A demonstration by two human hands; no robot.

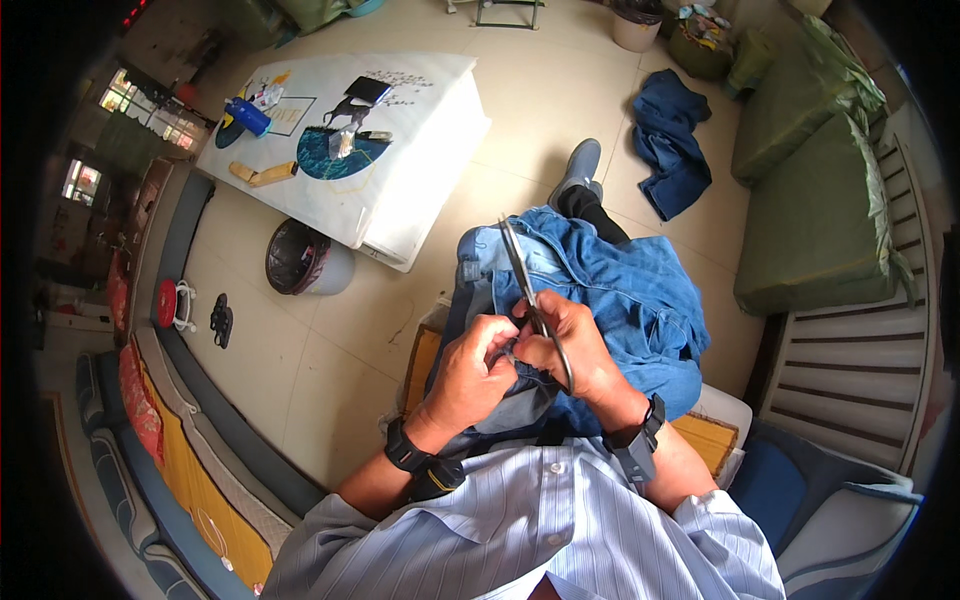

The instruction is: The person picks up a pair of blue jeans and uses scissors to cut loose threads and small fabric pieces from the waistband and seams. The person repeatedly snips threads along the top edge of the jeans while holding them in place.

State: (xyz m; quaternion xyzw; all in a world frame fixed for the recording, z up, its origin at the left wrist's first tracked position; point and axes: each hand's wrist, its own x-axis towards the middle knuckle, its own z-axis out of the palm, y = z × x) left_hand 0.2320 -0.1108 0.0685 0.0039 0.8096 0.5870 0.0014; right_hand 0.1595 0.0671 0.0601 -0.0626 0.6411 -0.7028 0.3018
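Observation:
A pair of blue jeans (pixel 630 290) lies bunched across my lap, its waistband toward the left. My right hand (pixel 575 350) grips metal scissors (pixel 519 262), their long blades pointing away from me and a handle loop hanging below the palm. Thumb and fingers of my left hand (pixel 470 368) are pinched on a small dark edge of the jeans, right beside the right fingertips. Both hands nearly meet above my lap, and the fingers partly hide what lies between them.
At the far left stands a white table (pixel 420 130) bearing a blue bottle (pixel 248 116) and a dark wallet-like item (pixel 368 91). Beside it is a waste bin (pixel 325 268). More dark jeans (pixel 672 140) lie on the floor ahead. A green-covered seat (pixel 815 220) is at right.

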